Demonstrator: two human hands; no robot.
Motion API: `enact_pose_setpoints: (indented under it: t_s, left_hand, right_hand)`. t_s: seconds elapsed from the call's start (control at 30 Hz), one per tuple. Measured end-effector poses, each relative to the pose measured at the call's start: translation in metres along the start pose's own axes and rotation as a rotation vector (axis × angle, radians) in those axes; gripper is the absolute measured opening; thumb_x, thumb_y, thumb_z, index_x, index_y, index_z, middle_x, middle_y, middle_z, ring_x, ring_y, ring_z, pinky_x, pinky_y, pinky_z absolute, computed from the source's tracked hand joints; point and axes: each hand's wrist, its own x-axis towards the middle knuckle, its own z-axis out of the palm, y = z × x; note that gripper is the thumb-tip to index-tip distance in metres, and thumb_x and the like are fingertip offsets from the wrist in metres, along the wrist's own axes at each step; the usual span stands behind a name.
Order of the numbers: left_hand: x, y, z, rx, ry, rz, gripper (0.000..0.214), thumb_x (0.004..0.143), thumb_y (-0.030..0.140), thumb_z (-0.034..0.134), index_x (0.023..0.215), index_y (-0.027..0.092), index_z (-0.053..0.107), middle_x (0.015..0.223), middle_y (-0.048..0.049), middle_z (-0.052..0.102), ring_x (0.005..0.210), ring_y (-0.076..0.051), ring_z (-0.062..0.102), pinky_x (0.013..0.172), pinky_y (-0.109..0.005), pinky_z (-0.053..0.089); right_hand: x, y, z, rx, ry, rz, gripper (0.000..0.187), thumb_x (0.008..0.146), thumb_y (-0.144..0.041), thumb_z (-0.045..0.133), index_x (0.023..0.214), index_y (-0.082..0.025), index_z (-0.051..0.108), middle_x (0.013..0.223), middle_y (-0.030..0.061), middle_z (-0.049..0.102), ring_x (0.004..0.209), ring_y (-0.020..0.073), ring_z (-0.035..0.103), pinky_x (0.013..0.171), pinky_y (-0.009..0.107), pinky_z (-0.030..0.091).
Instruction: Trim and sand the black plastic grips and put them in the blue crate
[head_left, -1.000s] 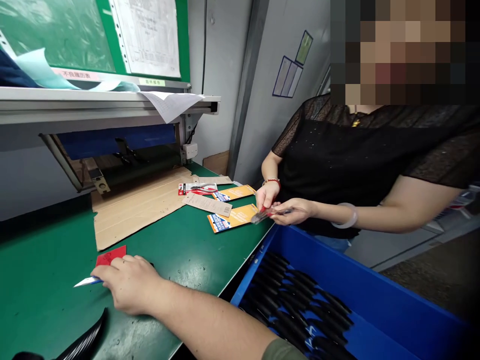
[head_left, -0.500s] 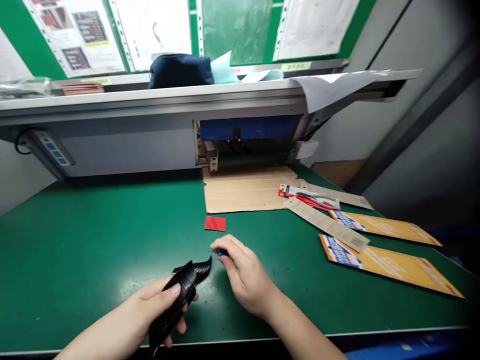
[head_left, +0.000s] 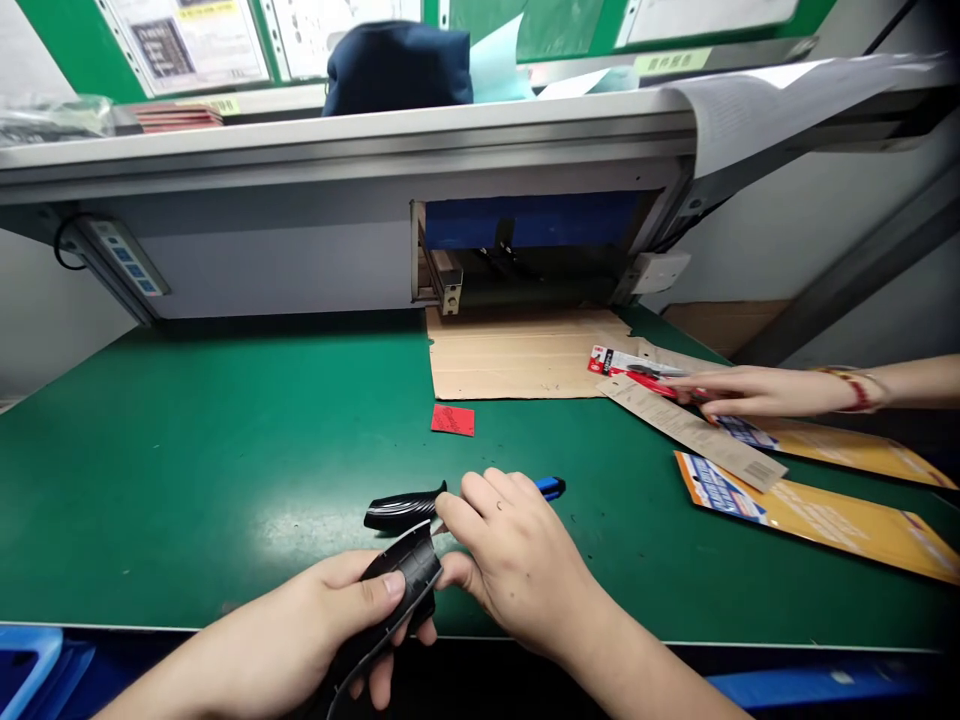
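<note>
Black pc (head_left: 418, 570) in L hand (head_left: 341, 605), knife (head_left: 551, 488) in R hand (head_left: 514, 550).

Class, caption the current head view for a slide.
Left hand grips a black curved shell; right hand holds a blue-handled knife near its edge, at a green worktop.

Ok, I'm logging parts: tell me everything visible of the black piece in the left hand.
The black piece is a curved, plastic-looking shell with faint surface lines and edge nubs. The left hand holds it slanted over the near edge of the table, thumb on top. The blade in the right hand is near its far end; contact is unclear.
</note>
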Motion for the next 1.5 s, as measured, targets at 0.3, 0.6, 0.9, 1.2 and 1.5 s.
enact_pose_setpoints:
  t_s: [0.3,0.6,0.9,1.2,1.5]
  left_hand:
    - [-0.006,0.005,0.002,0.269,0.103,-0.059,0.047,0.092,0.057,0.039,0.093,0.018,0.065,0.073,-0.0026,0.063,0.066,-0.016,0.052,0.069,-0.03,0.037]
    - [-0.009,0.005,0.006,0.41,0.152,-0.103,0.047,0.091,0.061,0.036,0.084,0.021,0.06,0.076,0.0005,0.062,0.071,-0.017,0.052,0.068,-0.027,0.039]
    - [-0.006,0.004,0.005,0.363,0.17,-0.046,0.048,0.092,0.062,0.033,0.09,0.021,0.06,0.076,0.0021,0.058,0.07,-0.014,0.048,0.063,-0.025,0.036]
    - [0.005,-0.016,0.006,0.067,0.175,0.046,0.056,0.095,0.056,0.036,0.141,0.024,0.03,0.072,-0.0003,0.062,0.068,-0.016,0.051,0.068,-0.03,0.038]
    - [0.008,-0.009,0.017,-0.096,0.295,0.071,0.046,0.092,0.05,0.045,0.118,0.013,0.052,0.061,-0.0012,0.058,0.056,-0.014,0.05,0.057,-0.025,0.041]
  right_hand:
    - [-0.001,-0.001,0.01,-0.008,-0.041,-0.07,0.051,0.103,-0.049,0.02,0.073,-0.019,0.049,0.07,0.0023,0.049,0.064,0.018,0.036,0.059,0.033,0.019]
    - [-0.007,0.004,0.006,0.369,-0.274,-0.086,0.043,0.102,-0.047,0.034,0.074,-0.02,0.052,0.069,-0.0012,0.057,0.063,0.0128,0.048,0.059,0.027,0.031]
    - [-0.009,0.004,-0.013,0.987,-0.366,0.105,0.06,0.092,-0.07,0.016,0.076,-0.021,0.046,0.066,-0.0036,0.044,0.06,0.0115,0.042,0.057,0.022,0.037]
    - [-0.018,-0.007,0.015,0.168,-0.054,0.054,0.063,0.092,-0.071,0.021,0.086,-0.019,0.056,0.078,0.0035,0.052,0.071,0.0184,0.044,0.064,0.032,0.03]
    - [-0.015,-0.009,0.02,-0.007,-0.064,0.015,0.055,0.098,-0.061,0.023,0.079,-0.019,0.052,0.075,0.0037,0.048,0.069,0.0197,0.039,0.062,0.034,0.021]
